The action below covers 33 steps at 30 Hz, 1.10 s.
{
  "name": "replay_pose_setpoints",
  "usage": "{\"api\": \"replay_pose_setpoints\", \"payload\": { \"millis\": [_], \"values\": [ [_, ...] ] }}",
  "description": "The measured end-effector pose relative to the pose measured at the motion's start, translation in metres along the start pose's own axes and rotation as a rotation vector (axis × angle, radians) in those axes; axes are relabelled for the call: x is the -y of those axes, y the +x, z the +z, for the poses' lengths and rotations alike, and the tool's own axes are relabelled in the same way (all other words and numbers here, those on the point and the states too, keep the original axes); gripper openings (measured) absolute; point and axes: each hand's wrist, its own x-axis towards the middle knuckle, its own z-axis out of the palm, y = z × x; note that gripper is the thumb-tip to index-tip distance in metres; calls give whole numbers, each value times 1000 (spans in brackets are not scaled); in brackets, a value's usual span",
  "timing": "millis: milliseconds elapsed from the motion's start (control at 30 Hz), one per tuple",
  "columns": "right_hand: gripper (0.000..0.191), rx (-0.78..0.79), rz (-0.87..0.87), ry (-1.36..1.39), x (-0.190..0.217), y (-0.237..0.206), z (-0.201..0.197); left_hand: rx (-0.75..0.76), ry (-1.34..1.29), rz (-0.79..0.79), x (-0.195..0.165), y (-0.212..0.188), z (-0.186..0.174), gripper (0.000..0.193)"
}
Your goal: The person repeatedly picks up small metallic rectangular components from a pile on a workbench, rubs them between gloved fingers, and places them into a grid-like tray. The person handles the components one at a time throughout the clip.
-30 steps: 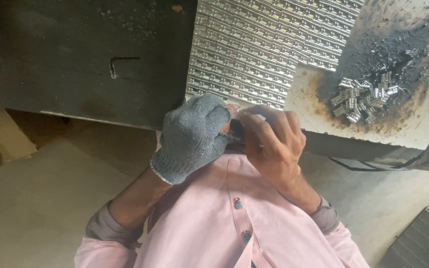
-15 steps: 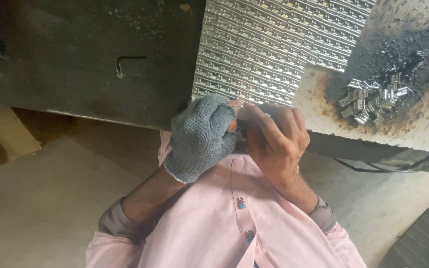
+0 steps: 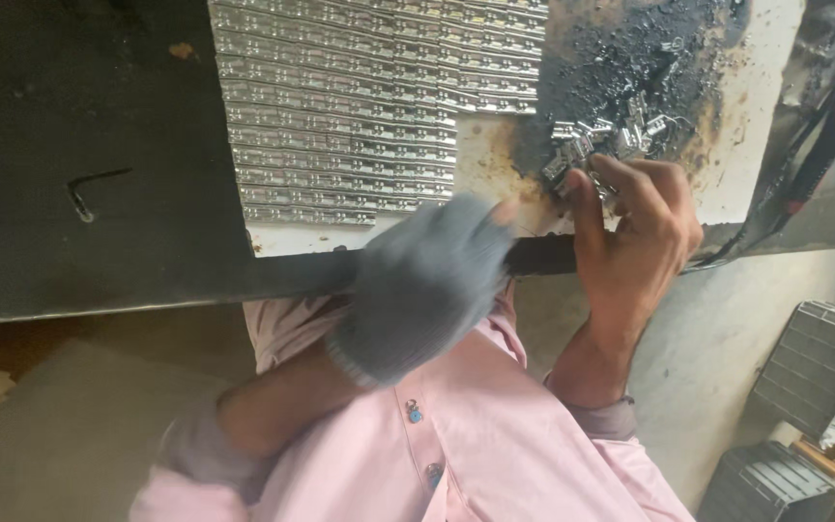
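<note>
Nearest, the gloved left hand [image 3: 424, 280] hung blurred over the bench edge [image 3: 147, 290]; grip unreadable. Beyond it, the bare right hand [image 3: 635, 227] curled fingertips into the loose pile of small metal clips [image 3: 596, 140], seemingly picking one. Farther back lay neat rows of clips [image 3: 359, 106].

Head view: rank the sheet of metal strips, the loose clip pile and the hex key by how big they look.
1. Sheet of metal strips, by far the largest.
2. Loose clip pile.
3. Hex key, thin; close to the pile in span, so that order is unsure.
</note>
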Motion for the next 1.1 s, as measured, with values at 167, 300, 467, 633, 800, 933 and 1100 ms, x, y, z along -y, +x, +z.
{"api": "replay_pose_setpoints", "payload": {
  "millis": [167, 300, 467, 633, 800, 933, 1100],
  "values": [
    [11, 34, 70, 235, -15, 1, -2, 45, 236, -4, -13, 60, 60, 15],
    [15, -118, 185, 521, -16, -2, 0, 55, 194, 3, -15, 57, 55, 7],
    [21, 24, 36, 561, 5, -14, 4, 66, -185, 9, 2, 9, -5, 26],
    [23, 204, -210, 528, 48, -28, 20, 34, -176, -111, 29, -41, -41, 39],
    [25, 131, -395, 329, 65, -24, 39, 27, -1, 1, 46, -52, -41, 36],
    [25, 127, -432, 271, 70, -23, 40, 31, -21, -49, 51, -49, -41, 44],
    [32, 142, -398, 293, 76, -26, 43, 68, -11, -83, 51, -53, -39, 49]
  ]
}}
